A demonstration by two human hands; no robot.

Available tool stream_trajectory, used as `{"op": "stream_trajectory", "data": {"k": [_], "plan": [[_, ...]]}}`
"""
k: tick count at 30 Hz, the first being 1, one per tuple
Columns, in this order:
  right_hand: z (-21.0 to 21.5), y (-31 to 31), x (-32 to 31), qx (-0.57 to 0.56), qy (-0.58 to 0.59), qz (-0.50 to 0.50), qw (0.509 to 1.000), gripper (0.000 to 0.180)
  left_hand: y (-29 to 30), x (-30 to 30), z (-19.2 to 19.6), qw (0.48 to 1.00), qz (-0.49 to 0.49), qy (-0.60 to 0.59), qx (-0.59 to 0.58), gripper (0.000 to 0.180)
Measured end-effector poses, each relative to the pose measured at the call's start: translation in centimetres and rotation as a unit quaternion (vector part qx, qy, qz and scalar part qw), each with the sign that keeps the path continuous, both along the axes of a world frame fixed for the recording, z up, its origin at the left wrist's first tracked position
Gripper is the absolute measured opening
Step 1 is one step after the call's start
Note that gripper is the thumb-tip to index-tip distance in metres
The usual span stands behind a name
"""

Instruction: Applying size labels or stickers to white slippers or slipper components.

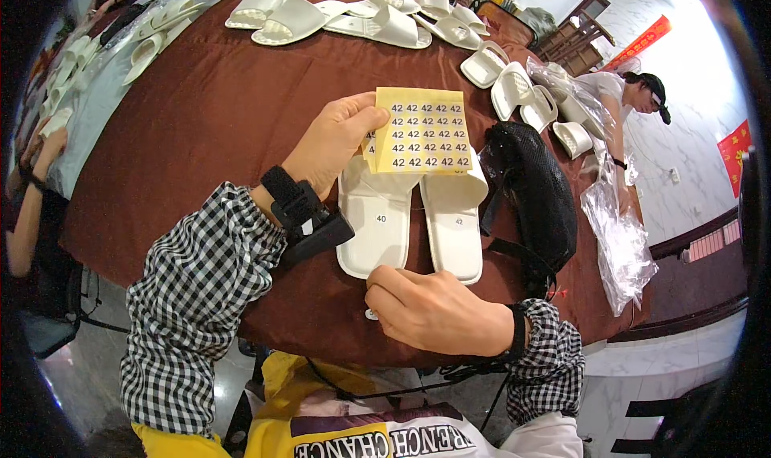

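Left hand (341, 141): grip narrow, holding a yellow sheet (422, 129) of printed labels by its left side, thumb on top. A second sheet shows beneath at lower left. The top sheet hangs over the far part of the slippers, covering much of the straps.

Right hand (438, 309): grip narrow, fingers curled to a pinch, a white tab (370, 314) at the tips; probably a label, too small to be sure. Position: just off the near end of the left slipper (373, 237); contact cannot be told.

Right slipper (455, 245) lies beside the left, small gap between, both insole up on the brown counter (185, 153). Each insole bears a small mark; the two do not read alike.

Step in hand, judged: handling small labels. Best practice: pinch the tab by one edge, sparing its adhesive; check its print against the slipper before any contact; seat it square, then press from the middle outward. Keep the sheet flat and raised so the insoles stay visible.
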State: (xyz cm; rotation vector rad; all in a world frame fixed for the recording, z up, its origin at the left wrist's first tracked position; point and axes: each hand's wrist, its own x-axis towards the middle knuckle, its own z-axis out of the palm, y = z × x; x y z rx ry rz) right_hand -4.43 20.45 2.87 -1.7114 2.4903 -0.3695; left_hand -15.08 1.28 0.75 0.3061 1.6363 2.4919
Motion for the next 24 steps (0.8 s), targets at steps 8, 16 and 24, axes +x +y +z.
{"op": "stream_trajectory", "data": {"k": [8, 16, 24], "plan": [[0.2, -0.1, 0.0, -0.035, 0.030, 0.009, 0.999, 0.018, 0.0, -0.1, 0.0, 1.000, -0.001, 0.004, -0.014, 0.036], [0.4, 0.2, -0.5, -0.022, 0.031, 0.036, 0.999, 0.022, 0.0, -0.2, 0.1, 1.000, -0.003, 0.001, -0.008, 0.038], [-0.3, 0.3, -0.7, -0.067, 0.013, 0.054, 0.996, 0.019, 0.1, 0.3, 0.9, 1.000, 0.022, -0.021, 0.008, 0.033]]}}
